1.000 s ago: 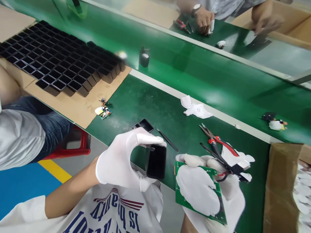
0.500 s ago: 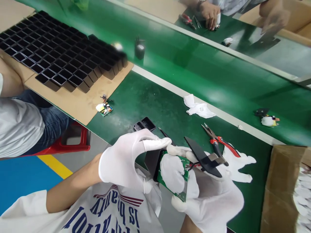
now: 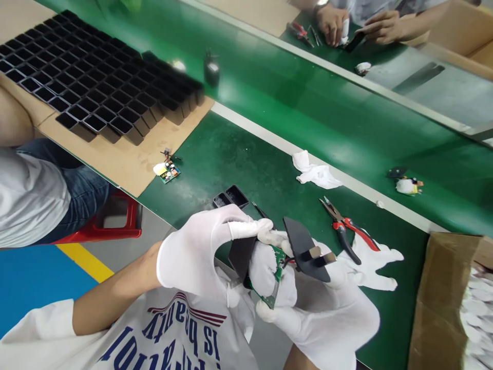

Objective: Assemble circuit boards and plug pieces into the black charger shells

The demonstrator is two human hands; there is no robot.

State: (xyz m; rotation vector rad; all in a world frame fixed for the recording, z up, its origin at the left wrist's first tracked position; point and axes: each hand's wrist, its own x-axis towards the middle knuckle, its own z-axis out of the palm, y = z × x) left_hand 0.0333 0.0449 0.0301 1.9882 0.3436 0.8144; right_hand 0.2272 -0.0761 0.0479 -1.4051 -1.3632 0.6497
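Two white-gloved hands meet over the near edge of a green surface (image 3: 239,154). The left hand (image 3: 192,257) pinches an open black casing (image 3: 241,257) between thumb and curled fingers, its mouth turned toward the other hand. The right hand (image 3: 327,313) is closed around a green circuit board (image 3: 275,277), thumb pressed on its face. One end of the board sits at the casing's mouth; I cannot tell how far in. A black plug plate (image 3: 304,249) with two metal prongs stands tilted above the right fingers, joined to the board by thin wires.

Behind the hands lie red-handled pliers (image 3: 342,228), tweezers (image 3: 262,209), two spare casings (image 3: 231,197) and a crumpled white cloth (image 3: 316,174). To the left, a tray of black casings (image 3: 96,87) rests on cardboard.

As I judge it, the board could jam if it meets the casing at a slant, and forcing it might bend parts. The loose plate could swing and strain its wires. The gloves look smooth, so either piece might slip and drop off the surface's edge to the floor.
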